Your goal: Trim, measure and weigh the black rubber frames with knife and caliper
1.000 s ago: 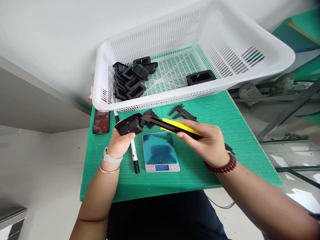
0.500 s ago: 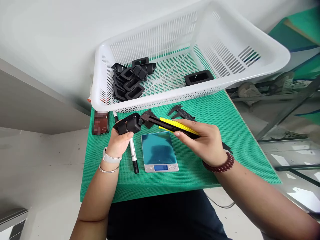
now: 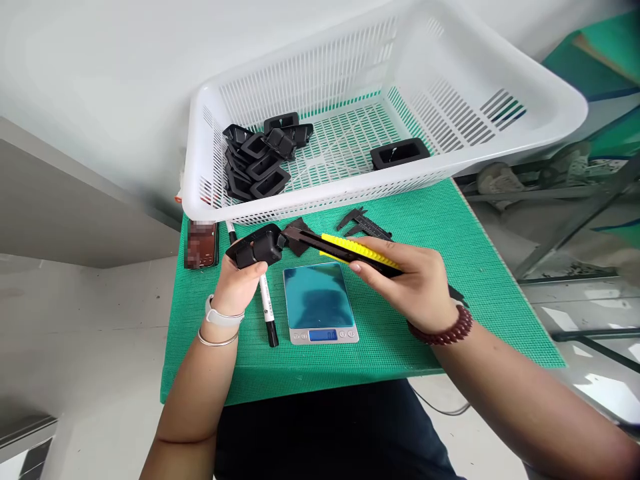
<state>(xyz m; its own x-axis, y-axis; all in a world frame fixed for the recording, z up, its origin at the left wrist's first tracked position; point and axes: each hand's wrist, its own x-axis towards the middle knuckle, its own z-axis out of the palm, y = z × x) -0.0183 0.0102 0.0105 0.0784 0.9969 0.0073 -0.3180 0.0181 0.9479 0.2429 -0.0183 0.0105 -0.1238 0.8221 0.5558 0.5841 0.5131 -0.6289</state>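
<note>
My left hand (image 3: 239,283) is closed around a black plastic part (image 3: 257,247), the thumb pressed along its near side. In my right hand (image 3: 413,277) is a utility knife (image 3: 345,252) with a yellow and black handle. The knife's tip end meets the right end of the part; whether the blade touches or cuts it is too small to tell. Just behind the knife tip lies a dark flat piece (image 3: 300,243) on the mat. Below the hands sit a digital scale (image 3: 320,297) with a lit display and a white marker (image 3: 269,310) with a black cap.
A large white basket (image 3: 320,200) stands at the back, with several black plastic parts (image 3: 265,160) at its left and one more (image 3: 400,155) near its front. Black calipers (image 3: 367,223) and a phone (image 3: 203,245) rest on the green mat (image 3: 480,320). A metal rack stands right.
The view has shifted very slightly. My right hand and the knife sit a touch further right; my left hand still grips the black part in about the same place.
</note>
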